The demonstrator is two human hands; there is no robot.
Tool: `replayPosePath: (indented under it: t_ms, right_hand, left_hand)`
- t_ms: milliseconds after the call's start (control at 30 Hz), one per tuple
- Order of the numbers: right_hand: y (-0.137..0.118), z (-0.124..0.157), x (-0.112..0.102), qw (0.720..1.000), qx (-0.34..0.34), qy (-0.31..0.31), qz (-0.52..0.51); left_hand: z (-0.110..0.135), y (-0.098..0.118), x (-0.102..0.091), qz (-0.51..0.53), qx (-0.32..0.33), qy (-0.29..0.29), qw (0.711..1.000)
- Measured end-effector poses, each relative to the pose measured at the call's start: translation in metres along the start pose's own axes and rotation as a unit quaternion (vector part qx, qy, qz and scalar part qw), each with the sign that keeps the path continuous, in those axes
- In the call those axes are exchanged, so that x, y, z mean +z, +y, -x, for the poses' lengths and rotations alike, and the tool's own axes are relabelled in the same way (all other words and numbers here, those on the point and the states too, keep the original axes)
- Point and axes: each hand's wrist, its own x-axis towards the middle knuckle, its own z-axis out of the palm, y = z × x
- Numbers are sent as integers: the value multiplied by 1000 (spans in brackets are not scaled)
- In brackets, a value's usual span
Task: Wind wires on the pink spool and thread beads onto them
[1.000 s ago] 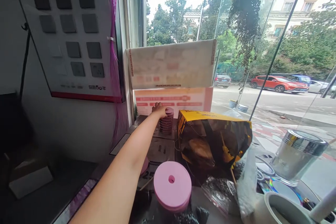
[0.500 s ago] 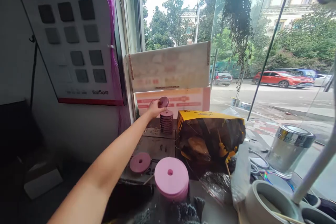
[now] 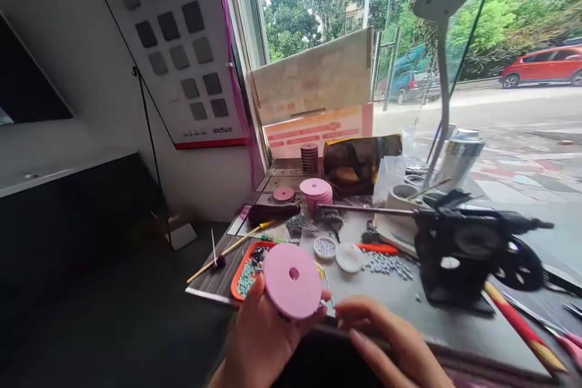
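Note:
Resting in my left hand (image 3: pixel 266 336) is a pink spool (image 3: pixel 302 294), a round disc with a hole in its centre, tilted so its flat face points up at me. The fingers wrap around its edge from below. Just to its right is my right hand (image 3: pixel 386 330), fingers apart and slightly curled, with nothing visible in them. Behind the hands stand a stack of light pink spools (image 3: pixel 315 187) and a single flat spool (image 3: pixel 284 194). A darker stack of spools (image 3: pixel 310 159) rises at the back, by the cardboard.
An orange tray (image 3: pixel 234 284) of beads lies left of the held spool. Beyond it are a small bead dish (image 3: pixel 324 248), a white lid (image 3: pixel 350 258) and loose grey beads (image 3: pixel 386 264). A black hand-cranked device (image 3: pixel 459 248) stands right, near a red-handled brush (image 3: pixel 516 321).
My left hand was stretched out to the back stack with a spool in it. Now it is close to me, holding a pink spool. My right hand has come into view. The view has tilted down.

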Motion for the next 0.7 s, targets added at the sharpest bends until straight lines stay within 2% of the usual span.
replayPosePath:
  t_ms: [100, 200, 400, 467, 533, 600, 700]
  right_hand:
    - [3, 4, 14, 990, -83, 77, 79]
    - [5, 11, 24, 969, -125, 134, 165]
    - [22, 12, 30, 902, -190, 253, 293]
    - [28, 10, 31, 905, -190, 244, 290]
    - [32, 8, 32, 917, -184, 225, 274]
    - [35, 6, 36, 926, -176, 222, 252]
    - [40, 4, 45, 932, -141, 238, 232]
  left_hand:
    - [9, -29, -4, 65, 27, -1, 998]
    - [11, -46, -10, 119, 29, -8, 992]
    - [6, -69, -24, 134, -3, 46, 990]
    - [3, -76, -25, 156, 14, 50, 986]
    - [2, -80, -26, 169, 17, 77, 982]
    - [2, -81, -26, 174, -6, 115, 978]
    - [4, -77, -28, 148, -32, 138, 979]
